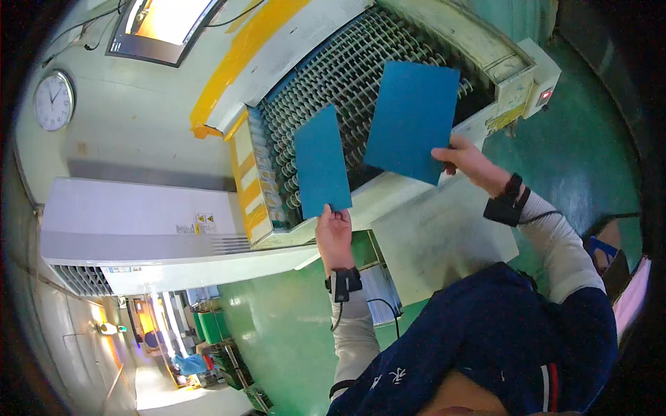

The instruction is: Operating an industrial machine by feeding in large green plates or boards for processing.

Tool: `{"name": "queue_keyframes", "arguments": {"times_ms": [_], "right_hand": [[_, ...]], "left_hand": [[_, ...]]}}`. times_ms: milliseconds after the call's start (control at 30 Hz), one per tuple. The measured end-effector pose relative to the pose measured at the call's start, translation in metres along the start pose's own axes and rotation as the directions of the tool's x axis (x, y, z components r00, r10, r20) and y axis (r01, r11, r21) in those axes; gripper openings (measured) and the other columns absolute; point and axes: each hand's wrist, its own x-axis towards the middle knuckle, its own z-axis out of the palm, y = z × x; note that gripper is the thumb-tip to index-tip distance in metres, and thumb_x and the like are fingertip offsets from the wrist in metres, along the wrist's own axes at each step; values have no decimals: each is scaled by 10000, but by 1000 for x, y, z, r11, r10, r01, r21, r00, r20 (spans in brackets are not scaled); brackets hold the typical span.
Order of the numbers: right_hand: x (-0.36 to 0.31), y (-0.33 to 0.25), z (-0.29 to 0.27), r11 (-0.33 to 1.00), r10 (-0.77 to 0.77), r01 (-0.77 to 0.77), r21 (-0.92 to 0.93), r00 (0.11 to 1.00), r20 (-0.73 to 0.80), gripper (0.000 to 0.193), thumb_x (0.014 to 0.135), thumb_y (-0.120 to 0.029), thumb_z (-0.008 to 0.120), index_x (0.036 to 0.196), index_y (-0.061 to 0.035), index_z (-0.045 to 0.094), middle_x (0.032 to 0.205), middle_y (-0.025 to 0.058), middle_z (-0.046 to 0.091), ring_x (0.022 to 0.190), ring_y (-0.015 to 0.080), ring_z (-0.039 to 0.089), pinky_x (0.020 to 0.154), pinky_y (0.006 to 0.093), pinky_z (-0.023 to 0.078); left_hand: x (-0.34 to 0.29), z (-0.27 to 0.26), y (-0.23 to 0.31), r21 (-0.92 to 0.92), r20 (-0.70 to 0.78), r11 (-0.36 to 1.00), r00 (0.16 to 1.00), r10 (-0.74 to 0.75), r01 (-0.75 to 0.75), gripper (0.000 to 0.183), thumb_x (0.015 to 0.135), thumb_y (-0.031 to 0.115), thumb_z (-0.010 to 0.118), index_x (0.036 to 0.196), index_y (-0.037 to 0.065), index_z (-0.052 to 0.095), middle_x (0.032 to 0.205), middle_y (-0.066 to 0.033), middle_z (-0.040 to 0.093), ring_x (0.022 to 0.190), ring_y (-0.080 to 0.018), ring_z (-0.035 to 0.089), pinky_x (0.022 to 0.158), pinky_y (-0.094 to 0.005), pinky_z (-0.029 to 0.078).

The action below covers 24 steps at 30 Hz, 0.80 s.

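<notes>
The left hand [334, 239] grips the narrow blue sheet [322, 163] at its lower edge. The fingers [337, 215] of this hand are closed to the thickness of the sheet, with the thumb beside them at the same edge. The right hand [475, 166] grips the wide blue sheet [414, 121] near its lower right corner. Its thumb and fingers are pinched together on the right edge; the fingertips behind the sheet are hidden.

Both sheets are positioned in front of the wheeled conveyor bed [361, 38], side by side and apart from each other, each slightly tilted. Whether either sheet touches the wheels cannot be determined from this view.

A yellow-and-white striped side guard [248, 182] bounds the bed on the left. A control box [544, 76] with a red switch is mounted at the right end. A pale flat plate [444, 236] is located below the wide sheet, between the forearms. A black strapped device [343, 283] is fitted to the left wrist; a similar black unit [508, 202] is fitted to the right wrist.
</notes>
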Motion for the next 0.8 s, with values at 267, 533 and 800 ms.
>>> {"name": "queue_keyframes", "arguments": {"times_ms": [267,533,800], "right_hand": [[91,-70,-4,958,-210,218,-186,976,61,285,842,-124,608,1082,28,627,885,59,659,729,144,600,636,291,484],[190,-74,-1,938,-231,198,-285,969,-89,305,825,-232,644,941,51,661,805,69,649,694,160,580,620,349,470],[251,-95,-18,471,-417,24,-882,887,-198,322,766,-242,654,861,66,640,819,227,654,771,373,632,694,432,508]], "left_hand": [[65,48,0,-62,-82,998,996,25,-30,123,898,48,599,1012,23,558,942,-79,616,857,-192,566,827,-354,508],[131,66,-5,-90,-162,994,986,47,-63,209,917,48,565,1122,32,526,1099,-98,592,971,-225,566,907,-372,504],[148,88,-2,17,34,997,996,-82,82,278,924,38,529,1188,-14,456,1195,-171,550,1125,-294,532,965,-422,493]]}}
